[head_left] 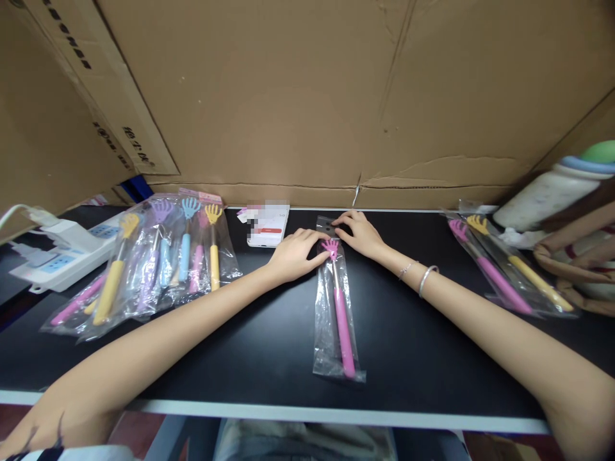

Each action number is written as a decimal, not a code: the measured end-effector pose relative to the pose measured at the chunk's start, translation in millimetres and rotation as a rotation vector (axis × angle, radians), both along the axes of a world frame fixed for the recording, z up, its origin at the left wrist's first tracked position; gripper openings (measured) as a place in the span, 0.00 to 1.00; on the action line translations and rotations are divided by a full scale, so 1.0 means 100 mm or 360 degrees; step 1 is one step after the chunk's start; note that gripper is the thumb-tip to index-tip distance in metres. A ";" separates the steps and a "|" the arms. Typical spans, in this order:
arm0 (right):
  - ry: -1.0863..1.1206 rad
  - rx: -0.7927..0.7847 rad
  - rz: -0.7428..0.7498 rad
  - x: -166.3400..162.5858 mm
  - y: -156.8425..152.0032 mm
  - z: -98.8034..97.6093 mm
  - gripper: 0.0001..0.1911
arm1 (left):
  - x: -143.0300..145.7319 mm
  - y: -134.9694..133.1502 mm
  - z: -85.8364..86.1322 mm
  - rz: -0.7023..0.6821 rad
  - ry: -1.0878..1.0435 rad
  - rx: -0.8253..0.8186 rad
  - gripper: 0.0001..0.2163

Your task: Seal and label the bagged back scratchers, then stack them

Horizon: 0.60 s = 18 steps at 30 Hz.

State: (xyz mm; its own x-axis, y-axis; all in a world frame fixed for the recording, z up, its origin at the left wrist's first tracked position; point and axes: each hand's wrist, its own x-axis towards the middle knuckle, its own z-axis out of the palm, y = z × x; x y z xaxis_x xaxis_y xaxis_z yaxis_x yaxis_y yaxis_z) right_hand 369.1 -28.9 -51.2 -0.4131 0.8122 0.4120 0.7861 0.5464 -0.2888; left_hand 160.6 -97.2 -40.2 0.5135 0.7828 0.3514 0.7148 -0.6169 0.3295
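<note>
A pink back scratcher in a clear plastic bag (336, 314) lies lengthwise on the black table (413, 346), its hand-shaped head pointing away from me. My left hand (294, 253) rests on the left of the bag's top end, fingers curled and pressing near the scratcher's head. My right hand (360, 234) pinches the bag's top flap from the right. A bracelet sits on my right wrist.
A pile of bagged scratchers (154, 262) in yellow, purple, blue and pink lies at the left. Two more bagged ones (504, 272) lie at the right. A white card (268, 225) sits by the cardboard wall (307, 96). A power strip (62, 253) is far left, a bottle (557, 189) far right.
</note>
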 end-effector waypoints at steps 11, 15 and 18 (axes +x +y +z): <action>0.0100 -0.0012 0.0049 0.02 0.01 -0.01 0.09 | 0.00 0.01 -0.02 -0.0012 0.0004 0.0001 0.18; 0.0142 0.0017 0.0122 0.03 0.01 0.00 0.07 | 0.00 0.00 -0.01 -0.0009 0.0012 0.0007 0.18; 0.0165 0.0058 0.0188 0.02 -0.02 0.03 0.07 | 0.00 0.00 -0.01 -0.0011 0.0019 -0.0006 0.19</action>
